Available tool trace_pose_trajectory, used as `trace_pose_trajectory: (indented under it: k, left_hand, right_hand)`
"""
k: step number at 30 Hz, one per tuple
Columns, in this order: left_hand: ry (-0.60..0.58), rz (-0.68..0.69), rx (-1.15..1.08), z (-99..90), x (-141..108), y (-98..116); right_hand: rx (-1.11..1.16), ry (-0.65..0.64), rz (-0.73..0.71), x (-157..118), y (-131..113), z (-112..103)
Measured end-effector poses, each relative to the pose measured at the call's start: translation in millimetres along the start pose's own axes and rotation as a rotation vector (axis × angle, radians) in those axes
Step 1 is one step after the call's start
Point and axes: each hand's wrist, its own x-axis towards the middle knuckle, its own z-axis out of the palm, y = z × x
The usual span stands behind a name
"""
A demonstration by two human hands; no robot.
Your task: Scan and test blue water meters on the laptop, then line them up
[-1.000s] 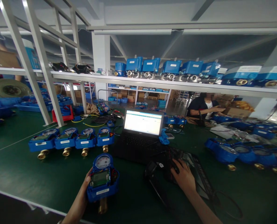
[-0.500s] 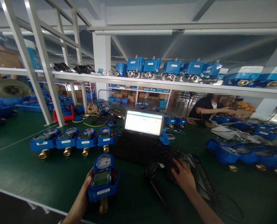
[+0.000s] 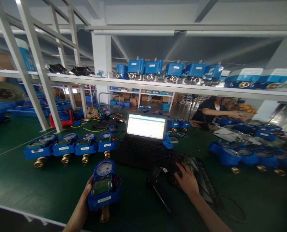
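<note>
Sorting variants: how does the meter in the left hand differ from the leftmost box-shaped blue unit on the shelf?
Meter shows an exposed dial and circuit board; box-shaped unit shows a closed blue face. Meter's visible fitting is brass-coloured; box-shaped unit's is silver. Left hand holds the meter; box-shaped unit sits on the shelf. Shared: blue housing, white label.

Co-worker's forearm (image 3: 215, 112) stretched farther out than before.

A factory workshop is indicated: beyond the left fingers (image 3: 88, 187), open-cased blue meters (image 3: 64, 149) are lined up on a green workbench (image 3: 10, 180); above and beyond the right fingers (image 3: 185, 171), blue units (image 3: 175, 69) are stored on a long shelf (image 3: 138, 83), and stocked racks (image 3: 139, 98) are seen farther back.
</note>
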Motion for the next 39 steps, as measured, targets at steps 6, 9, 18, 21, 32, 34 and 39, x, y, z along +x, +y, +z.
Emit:
trace_pose_trajectory:
  k: [6, 9, 18, 21, 32, 34, 39]
  left_hand:
    - [0.046, -0.003, -0.047, 1.5, 4.6, -2.6]
    - [0.048, 0.007, -0.054, 2.3, 3.6, -1.5]
    - [0.044, -0.002, 0.037, 3.8, -5.1, 4.6]
    - [0.044, 0.002, 0.011, 4.7, -4.9, 3.9]
    - [0.047, -0.012, -0.036, 6.0, -3.6, 2.0]
    - [0.055, -0.021, -0.026, 5.7, -3.3, 2.7]
    - [0.045, -0.038, 0.027, 4.5, -4.2, 4.8]
  right_hand:
    - [0.001, -0.01, 0.016, 0.6, -1.6, -0.9]
    - [0.006, -0.024, 0.015, 0.9, -1.6, -1.2]
    - [0.026, -0.006, 0.009, 0.6, -1.2, -1.1]
    - [0.024, -0.015, 0.02, 0.5, -0.8, -1.4]
    - [0.015, 0.012, 0.02, -0.3, 1.2, 3.0]
    - [0.012, 0.025, 0.027, -0.7, 1.3, 3.3]
    - [0.008, 0.022, 0.024, -1.0, -0.8, 0.8]
